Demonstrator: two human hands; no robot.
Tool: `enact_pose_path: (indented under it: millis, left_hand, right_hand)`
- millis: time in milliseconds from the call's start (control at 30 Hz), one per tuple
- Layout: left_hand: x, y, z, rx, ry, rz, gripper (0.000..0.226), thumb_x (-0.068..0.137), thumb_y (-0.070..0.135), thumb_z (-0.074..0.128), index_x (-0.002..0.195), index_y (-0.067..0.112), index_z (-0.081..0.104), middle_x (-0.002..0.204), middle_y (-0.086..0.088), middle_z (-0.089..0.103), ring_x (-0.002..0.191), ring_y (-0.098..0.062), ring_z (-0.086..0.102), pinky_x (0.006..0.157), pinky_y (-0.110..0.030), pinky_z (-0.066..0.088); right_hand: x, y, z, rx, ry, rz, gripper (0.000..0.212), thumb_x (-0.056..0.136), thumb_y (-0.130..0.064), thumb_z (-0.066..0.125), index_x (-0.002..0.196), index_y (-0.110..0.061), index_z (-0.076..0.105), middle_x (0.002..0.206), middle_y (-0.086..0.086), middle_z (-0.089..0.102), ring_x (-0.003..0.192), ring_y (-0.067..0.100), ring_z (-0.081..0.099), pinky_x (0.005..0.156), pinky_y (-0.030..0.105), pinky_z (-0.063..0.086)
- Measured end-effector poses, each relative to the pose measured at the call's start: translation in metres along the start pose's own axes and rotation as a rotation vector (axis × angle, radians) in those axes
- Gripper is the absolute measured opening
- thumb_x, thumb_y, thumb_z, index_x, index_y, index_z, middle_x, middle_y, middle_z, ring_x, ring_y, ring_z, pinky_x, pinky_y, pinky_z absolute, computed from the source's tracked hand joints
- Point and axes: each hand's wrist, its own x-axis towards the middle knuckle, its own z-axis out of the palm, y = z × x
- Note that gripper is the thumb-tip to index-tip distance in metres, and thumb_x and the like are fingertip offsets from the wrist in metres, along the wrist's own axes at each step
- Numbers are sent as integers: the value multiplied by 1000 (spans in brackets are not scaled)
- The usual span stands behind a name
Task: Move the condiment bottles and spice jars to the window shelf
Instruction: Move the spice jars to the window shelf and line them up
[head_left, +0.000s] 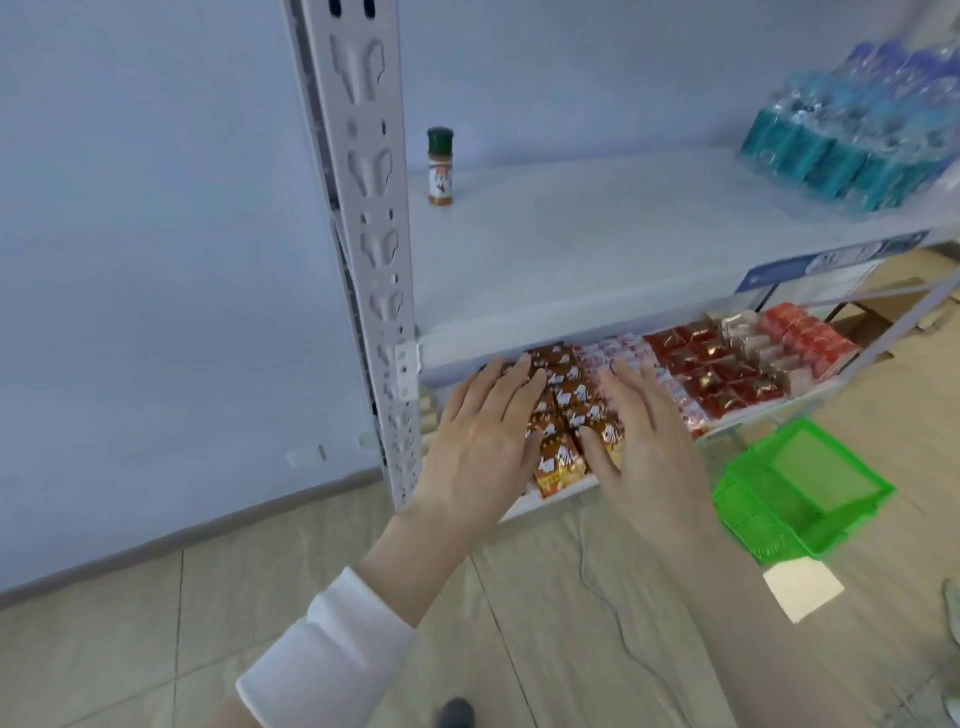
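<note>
While left hand (483, 441), right hand (644, 441) hover flat over brown snack packets (566, 395) at front edge of lower shelf (558, 493), fingers (511, 387) straight, gripping nothing: small green-capped spice jar (440, 166), upright, upper white shelf (571, 249), back-left corner.

We see the white shelf (597, 244) lying mostly bare between a spice jar (440, 166) near the perforated post (371, 234) and what seems a wrapped bottle pack (862, 130) at far right.
</note>
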Motion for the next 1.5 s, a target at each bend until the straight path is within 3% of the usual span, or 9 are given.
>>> enact_pose_path:
  millis: [133, 233, 367, 500, 600, 767, 1000, 1367, 1500]
  left_hand:
    - [49, -11, 13, 9, 4, -38, 49, 86, 30, 38, 127, 8, 54, 133, -11, 55, 126, -31, 48, 104, -45, 35]
    - [83, -20, 23, 36, 9, -77, 50, 85, 31, 38, 126, 7, 54, 132, -11, 55, 125, -30, 49, 102, -45, 37]
    - [128, -33, 38, 82, 74, -167, 46, 85, 19, 61, 128, 6, 52, 134, -14, 53, 126, -34, 47, 103, -48, 34]
    - [167, -42, 47, 208, 82, -285, 51, 77, 16, 72, 124, 7, 55, 131, -14, 56, 123, -35, 50, 102, -49, 34]
    - [190, -46, 47, 268, 43, -398, 52, 83, 20, 67, 130, 9, 50, 138, -11, 50, 130, -32, 43, 106, -39, 23]
    - [208, -59, 47, 286, -30, -613, 54, 98, 33, 38, 147, 21, 19, 156, 2, 14, 145, -18, 7, 116, -31, 3]
    - [223, -91, 53, 288, -91, -759, 54, 98, 32, 37, 146, 19, 18, 156, 0, 14, 144, -21, 8, 116, -34, 6]
    - [246, -138, 58, 321, -64, -853, 55, 97, 34, 38, 146, 20, 18, 156, 0, 14, 144, -22, 10, 115, -33, 9]
    - [251, -147, 58, 332, -47, -874, 55, 97, 34, 38, 146, 19, 18, 156, 0, 14, 144, -21, 10, 115, -33, 9]
  right_hand:
    - [53, 24, 6, 56, -3, 19, 51, 88, -21, 60, 133, -3, 46, 139, 19, 46, 136, 36, 33, 106, 53, 35]
    - [90, 46, 10, 115, -45, 23, 52, 89, -25, 57, 137, -8, 43, 145, 13, 40, 141, 27, 23, 110, 41, 26]
    - [143, 82, 11, 130, -111, -26, 56, 90, -30, 52, 142, -15, 35, 151, 4, 32, 143, 16, 14, 114, 41, 24]
    - [197, 108, 16, 143, -161, -179, 56, 93, -29, 51, 143, -17, 32, 153, 1, 27, 142, 8, 6, 112, 27, 13]
    - [236, 121, 22, 192, -208, -256, 54, 92, -28, 53, 142, -18, 35, 151, 1, 31, 144, 12, 13, 110, 26, 14]
    - [293, 111, 48, 441, -355, -227, 54, 88, -26, 61, 138, -15, 41, 143, 1, 43, 136, 15, 34, 102, 14, 20]
    - [362, 71, 103, 646, -480, -145, 61, 81, -26, 71, 134, -12, 44, 135, 4, 51, 128, 18, 45, 107, 33, 35]
    - [434, 26, 160, 728, -520, -78, 71, 73, -29, 77, 134, -12, 44, 135, 5, 51, 119, 20, 51, 97, 30, 40]
    - [443, 11, 177, 722, -561, -84, 62, 76, -30, 75, 128, -11, 47, 127, 2, 55, 77, 3, 54, 75, 16, 40]
